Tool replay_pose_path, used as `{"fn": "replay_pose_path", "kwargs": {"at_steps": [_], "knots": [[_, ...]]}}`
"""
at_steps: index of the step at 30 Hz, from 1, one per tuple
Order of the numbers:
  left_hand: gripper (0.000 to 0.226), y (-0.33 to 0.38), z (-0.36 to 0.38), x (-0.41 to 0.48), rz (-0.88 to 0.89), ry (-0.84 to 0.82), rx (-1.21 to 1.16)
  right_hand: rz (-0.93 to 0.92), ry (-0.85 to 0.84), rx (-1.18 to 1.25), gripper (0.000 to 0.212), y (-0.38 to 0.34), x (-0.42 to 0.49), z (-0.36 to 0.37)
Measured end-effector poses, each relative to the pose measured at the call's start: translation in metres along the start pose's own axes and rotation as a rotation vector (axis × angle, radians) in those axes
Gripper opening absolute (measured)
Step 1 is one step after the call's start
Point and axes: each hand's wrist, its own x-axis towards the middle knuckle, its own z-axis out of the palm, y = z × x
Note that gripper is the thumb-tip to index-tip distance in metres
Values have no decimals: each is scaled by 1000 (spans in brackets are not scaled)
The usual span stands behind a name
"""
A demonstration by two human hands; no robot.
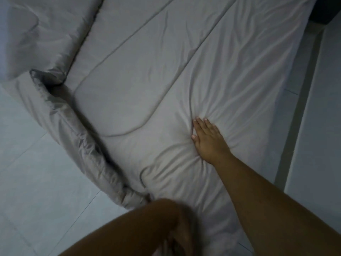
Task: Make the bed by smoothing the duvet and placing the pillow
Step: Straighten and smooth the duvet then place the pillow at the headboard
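Note:
A pale grey duvet [166,80] lies spread over a low mattress and runs from the bottom middle to the top right. My right hand [208,139] presses flat on it, palm down and fingers stretched out, with creases fanning out around the hand. My left hand [179,230] is at the bottom edge next to the near end of the duvet. It is blurred and curled downward, so its hold is unclear. A rolled, bunched edge of the duvet [79,137] hangs along the left side. At the top left sits a bulky pale bundle [36,34], either pillow or folded duvet.
Light tiled floor [36,182] lies to the left of the bed. On the right there is more pale floor [317,126], with a grey strip along the mattress side. A dark object [326,10] stands in the top right corner.

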Motion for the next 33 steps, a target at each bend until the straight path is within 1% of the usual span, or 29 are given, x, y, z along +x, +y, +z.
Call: {"fn": "replay_pose_path", "kwargs": {"at_steps": [1,3,4,5,6,7,8,9,10,11,13,14,15,19,22,23,29,31,33], "knots": [[42,-4,3,7,0,69,-34,1,0,0,56,0,0,1],[50,-9,3,6,68,173,-119,1,8,-10,57,1,0,2],[45,-6,0,-4,93,208,-167,0,23,-16,62,1,-1,2],[38,-1,-4,-18,127,279,-240,-1,38,-21,68,1,-2,3],[31,2,-11,-34,203,454,-328,0,48,-30,73,1,-2,4],[28,-1,-23,-47,264,737,-403,5,52,-39,76,0,-3,4],[28,-9,-38,-62,261,1067,-409,14,53,-49,78,-1,-3,4],[33,-23,-53,-72,199,1332,-333,25,50,-56,78,-3,-3,2],[41,-39,-67,-82,96,1471,-216,39,45,-59,77,-5,-2,0],[51,-53,-74,-88,-34,1495,-137,53,39,-59,75,-8,-1,-1],[62,-82,-77,-91,-279,1397,-85,84,44,-41,74,-18,3,-4],[63,-94,-78,-91,-345,1377,-81,94,61,-29,77,-24,7,-5],[62,-103,-79,-91,-374,1384,-84,98,71,-20,80,-31,12,-6],[64,-134,-94,-101,-437,1487,-71,75,78,-5,85,-61,45,-4],[82,-168,-112,-115,-456,1537,-3,60,89,-9,86,-89,78,-1],[84,-180,-121,-121,-456,1548,12,54,90,-15,86,-99,92,-1],[82,-259,-185,-186,-398,1552,96,63,93,-53,89,-172,192,-8],[77,-287,-206,-210,-370,1536,139,78,101,-37,85,-204,227,-10],[77,-310,-231,-234,-323,1521,188,103,103,-37,72,-233,260,-12]]}}
